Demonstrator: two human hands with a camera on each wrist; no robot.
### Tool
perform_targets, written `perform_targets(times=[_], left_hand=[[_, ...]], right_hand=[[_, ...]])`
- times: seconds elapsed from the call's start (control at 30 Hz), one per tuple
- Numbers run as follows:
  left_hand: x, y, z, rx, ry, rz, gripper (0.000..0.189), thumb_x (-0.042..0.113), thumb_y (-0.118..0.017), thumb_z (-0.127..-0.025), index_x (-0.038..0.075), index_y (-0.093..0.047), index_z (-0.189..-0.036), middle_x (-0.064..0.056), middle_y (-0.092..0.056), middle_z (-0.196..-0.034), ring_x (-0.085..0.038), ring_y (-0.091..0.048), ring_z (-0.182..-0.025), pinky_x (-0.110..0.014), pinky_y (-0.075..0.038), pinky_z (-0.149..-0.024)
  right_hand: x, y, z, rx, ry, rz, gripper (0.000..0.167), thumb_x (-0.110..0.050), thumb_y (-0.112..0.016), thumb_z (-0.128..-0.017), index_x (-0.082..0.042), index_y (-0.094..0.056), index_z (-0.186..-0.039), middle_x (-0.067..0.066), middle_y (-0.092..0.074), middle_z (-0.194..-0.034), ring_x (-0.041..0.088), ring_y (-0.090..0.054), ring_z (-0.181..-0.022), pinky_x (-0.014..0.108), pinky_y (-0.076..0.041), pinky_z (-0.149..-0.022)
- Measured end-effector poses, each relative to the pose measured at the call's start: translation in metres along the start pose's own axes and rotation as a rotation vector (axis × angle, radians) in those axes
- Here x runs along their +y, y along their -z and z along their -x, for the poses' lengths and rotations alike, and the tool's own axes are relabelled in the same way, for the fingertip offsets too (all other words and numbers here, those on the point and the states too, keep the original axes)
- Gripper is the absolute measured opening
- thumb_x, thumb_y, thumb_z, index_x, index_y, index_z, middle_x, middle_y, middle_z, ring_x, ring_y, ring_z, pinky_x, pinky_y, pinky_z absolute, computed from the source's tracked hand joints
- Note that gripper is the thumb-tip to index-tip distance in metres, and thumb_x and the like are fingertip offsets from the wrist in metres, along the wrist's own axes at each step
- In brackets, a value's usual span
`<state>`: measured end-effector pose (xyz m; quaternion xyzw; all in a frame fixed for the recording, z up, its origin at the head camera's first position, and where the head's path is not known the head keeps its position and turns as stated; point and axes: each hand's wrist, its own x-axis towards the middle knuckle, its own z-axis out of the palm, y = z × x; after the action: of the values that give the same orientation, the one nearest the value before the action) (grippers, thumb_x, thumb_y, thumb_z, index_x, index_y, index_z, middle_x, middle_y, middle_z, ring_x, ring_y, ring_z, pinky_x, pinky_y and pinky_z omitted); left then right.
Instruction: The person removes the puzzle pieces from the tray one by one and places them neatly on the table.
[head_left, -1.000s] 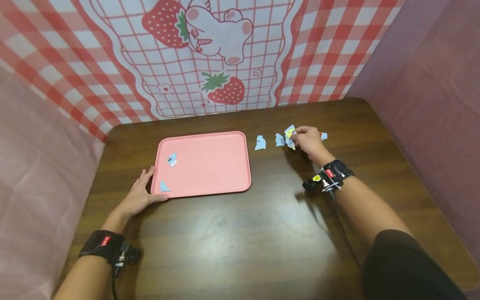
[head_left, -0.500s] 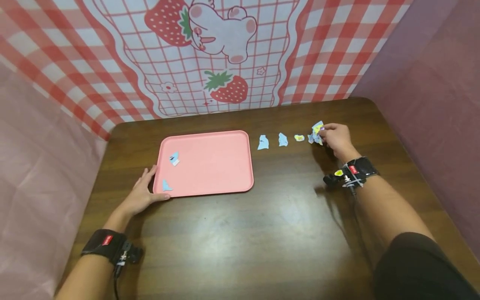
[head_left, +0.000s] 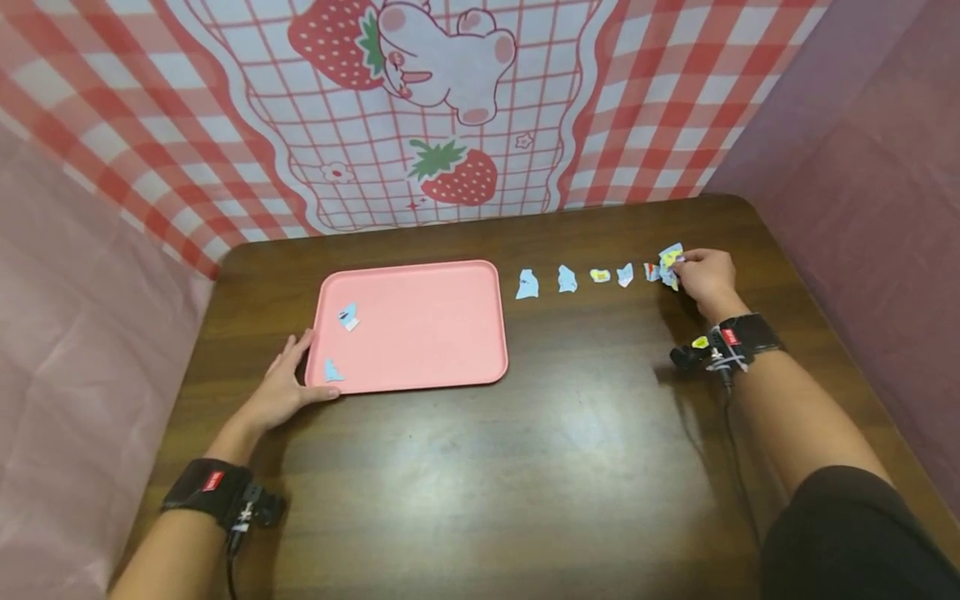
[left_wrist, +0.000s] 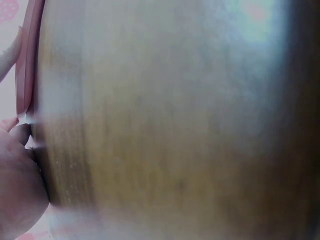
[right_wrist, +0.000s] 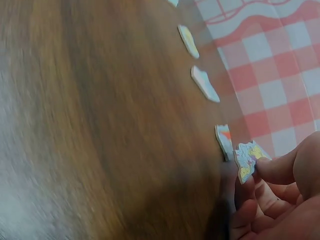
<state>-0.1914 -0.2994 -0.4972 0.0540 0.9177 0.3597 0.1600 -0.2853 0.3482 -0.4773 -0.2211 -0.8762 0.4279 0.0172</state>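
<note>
Overall stage: partway, by judgement, with small irregular pieces divided among tray, table and fingers.
Pink tray (head_left: 420, 333): 2 pieces lying inside, an upper tray piece (head_left: 348, 317) near the left wall and a lower tray piece (head_left: 333, 372) in the near left corner; counted as already placed.
Wooden table (head_left: 480, 492): 5 pieces in a row to the right of the tray, seemingly already spread out, none on the tray.
Row, outward from the tray: broad blue piece (head_left: 527, 284); narrow blue piece (head_left: 567, 279); yellow piece (head_left: 600, 276); pink-tipped piece (head_left: 626, 275); red-marked piece (head_left: 652, 272).
Held pieces (right_wrist: 245, 167): at the far right end of the row, just beside the red-marked piece; touching or apart, cannot tell; not yet released, so apparently what is left to set down.
Right hand (head_left: 708, 275): thumb and fingers pinching the held pieces.
Left hand (head_left: 278, 394): fingers loosely extended, grasping nothing, against the tray's left edge, with the thumb along the near edge.
Count: 1 tray, 1 table, 2 hands, 2 pieces on the tray, 5 in the row; held pieces overlapping, number impossible to tell.
Wrist straps: 2, 1 per arm, the left strap (head_left: 205, 487) and the right strap (head_left: 752, 333).
Strawberry cloth (head_left: 510, 179): 1, behind the table.
</note>
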Motion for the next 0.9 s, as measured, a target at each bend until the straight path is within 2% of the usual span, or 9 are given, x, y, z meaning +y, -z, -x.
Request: perform_targets(times=[0.13,0.23,0.43,0.57,0.8,0.9], left_hand=[[0.000,0.000,0.001,0.003,0.001,-0.001,0.118,0.040,-0.085,-0.080,0.010,-0.007,-0.163,-0.017,-0.002,-0.168,-0.050,0.006,-0.149,-0.075,-0.007,-0.110],[0.000,0.000,0.002,0.004,0.000,-0.002,0.118,0.040,-0.085,-0.080,0.010,-0.007,-0.163,-0.018,-0.002,-0.168,-0.050,0.006,-0.149,-0.074,-0.007,-0.110],[0.001,0.001,0.001,0.003,0.000,-0.006,0.118,0.040,-0.085,-0.081,0.011,-0.006,-0.164,-0.018,-0.001,-0.168,-0.052,0.005,-0.149,-0.075,-0.007,-0.109],[0.000,0.002,0.000,0.003,-0.003,-0.007,0.118,0.040,-0.085,-0.081,0.012,-0.005,-0.164,-0.016,-0.001,-0.168,-0.050,0.007,-0.149,-0.075,-0.006,-0.110],[0.001,0.002,0.001,-0.007,0.009,0.000,0.118,0.040,-0.084,-0.082,0.012,-0.005,-0.164,-0.016,-0.001,-0.168,-0.046,0.009,-0.151,-0.074,-0.004,-0.111],[0.002,0.001,0.001,-0.008,0.014,0.001,0.118,0.040,-0.084,-0.082,0.012,-0.005,-0.164,-0.015,-0.001,-0.168,-0.047,0.009,-0.150,-0.075,-0.004,-0.110]], right_hand=[[0.004,0.002,-0.004,0.022,0.004,0.088,0.040,-0.017,-0.061,-0.096,0.005,-0.065,-0.129,0.023,-0.062,-0.123,0.027,-0.053,-0.105,0.025,-0.041,-0.074],[0.007,0.005,-0.006,0.035,0.011,0.123,0.040,-0.018,-0.061,-0.095,0.004,-0.065,-0.129,0.026,-0.061,-0.128,0.035,-0.051,-0.113,0.031,-0.040,-0.078],[0.014,0.013,-0.011,0.052,0.018,0.155,0.041,-0.020,-0.059,-0.095,0.005,-0.066,-0.126,0.028,-0.059,-0.128,0.040,-0.048,-0.115,0.035,-0.041,-0.079],[0.016,0.015,-0.012,0.057,0.030,0.188,0.042,-0.022,-0.058,-0.093,0.005,-0.067,-0.124,0.030,-0.060,-0.127,0.045,-0.049,-0.117,0.045,-0.042,-0.088],[0.017,0.018,-0.015,0.046,0.015,0.223,0.045,-0.023,-0.053,-0.094,0.006,-0.067,-0.125,0.029,-0.061,-0.128,0.043,-0.050,-0.115,0.041,-0.043,-0.084],[0.017,0.019,-0.014,0.043,0.008,0.222,0.045,-0.023,-0.052,-0.093,0.006,-0.066,-0.125,0.030,-0.060,-0.128,0.044,-0.048,-0.117,0.046,-0.043,-0.090]])
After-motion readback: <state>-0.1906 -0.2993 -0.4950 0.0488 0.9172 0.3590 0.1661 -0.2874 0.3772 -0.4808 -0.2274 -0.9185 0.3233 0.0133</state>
